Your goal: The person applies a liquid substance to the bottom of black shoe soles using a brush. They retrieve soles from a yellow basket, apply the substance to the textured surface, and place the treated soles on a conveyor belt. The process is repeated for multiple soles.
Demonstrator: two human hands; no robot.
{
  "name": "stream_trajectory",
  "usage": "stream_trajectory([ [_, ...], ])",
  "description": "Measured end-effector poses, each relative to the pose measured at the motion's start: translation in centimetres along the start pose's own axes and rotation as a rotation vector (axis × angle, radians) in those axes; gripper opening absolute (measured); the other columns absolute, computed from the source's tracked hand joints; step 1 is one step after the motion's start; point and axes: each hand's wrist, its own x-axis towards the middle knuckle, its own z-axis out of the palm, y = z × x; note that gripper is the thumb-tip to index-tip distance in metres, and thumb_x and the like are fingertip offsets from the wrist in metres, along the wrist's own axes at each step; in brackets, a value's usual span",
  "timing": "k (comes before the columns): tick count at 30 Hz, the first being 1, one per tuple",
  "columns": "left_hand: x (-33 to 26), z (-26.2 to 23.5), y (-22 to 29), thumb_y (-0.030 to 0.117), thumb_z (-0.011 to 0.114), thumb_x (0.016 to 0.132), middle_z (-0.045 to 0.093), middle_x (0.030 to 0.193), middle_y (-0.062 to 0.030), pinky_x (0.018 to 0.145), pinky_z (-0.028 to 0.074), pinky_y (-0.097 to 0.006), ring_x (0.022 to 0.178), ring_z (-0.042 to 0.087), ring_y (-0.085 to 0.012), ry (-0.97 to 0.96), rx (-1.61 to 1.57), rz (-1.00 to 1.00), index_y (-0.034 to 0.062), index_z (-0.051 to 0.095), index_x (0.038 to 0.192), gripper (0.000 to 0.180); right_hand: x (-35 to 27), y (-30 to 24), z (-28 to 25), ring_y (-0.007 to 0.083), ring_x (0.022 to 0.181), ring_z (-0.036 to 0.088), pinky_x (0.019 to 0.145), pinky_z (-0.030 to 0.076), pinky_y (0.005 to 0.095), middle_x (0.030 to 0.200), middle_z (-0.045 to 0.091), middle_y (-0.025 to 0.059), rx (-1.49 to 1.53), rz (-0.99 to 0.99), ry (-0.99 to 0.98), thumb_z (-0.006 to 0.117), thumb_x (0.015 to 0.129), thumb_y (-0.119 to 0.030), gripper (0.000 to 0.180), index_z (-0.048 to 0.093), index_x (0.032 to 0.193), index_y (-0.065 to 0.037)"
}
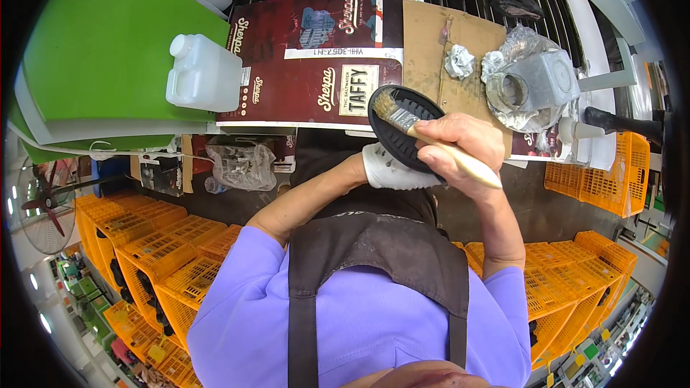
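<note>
My left hand (395,170), in a white glove with a few dark smudges, holds a black shoe sole (415,102) from below at the front edge of the bench. The sole is tilted with its ribbed inner side up. Its fingers are mostly hidden under the sole. My bare right hand (463,147) is closed round the pale wooden handle of a flat paintbrush (399,116). The light bristles rest at the far end of the sole's ribbed side, just inside the rim.
Printed dark red cardboard (273,86) and brown cardboard (424,43) cover the bench. A white jug (205,72) stands left. Right are crumpled white wads (458,62) and a cut translucent container (553,75). Shoes (514,7) lie on rollers behind. Orange crates (183,262) line the floor.
</note>
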Motion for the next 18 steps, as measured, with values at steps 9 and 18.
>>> stream_trajectory([
  [9,0.5,-2.1,1.4,0.018,0.073,0.08,0.059,0.119,-0.01,0.093,0.048,-0.034,0.109,0.057,-0.0187,-0.38,0.169,-0.13,0.0046,0.055,0.123,0.048,0.9,2.1,-2.3,0.0211,0.068,0.068,0.059,0.053,0.0288,0.081,0.07,0.0099,0.028,0.064,-0.158,0.078,0.073,-0.015,0.024,0.068,0.09,-0.002],
  [18,0.4,-3.5,1.6,0.028,0.069,0.084,0.065,0.097,-0.0106,0.08,0.049,-0.035,0.09,0.061,-0.0222,-0.35,-0.003,-0.139,0.0041,0.065,0.101,0.03,0.2,4.9,-2.8,0.0133,0.071,0.067,0.063,0.053,0.0239,0.082,0.071,0.0094,0.128,0.275,-0.041,0.073,0.079,-0.013,0.019,0.07,0.092,0.001],
])
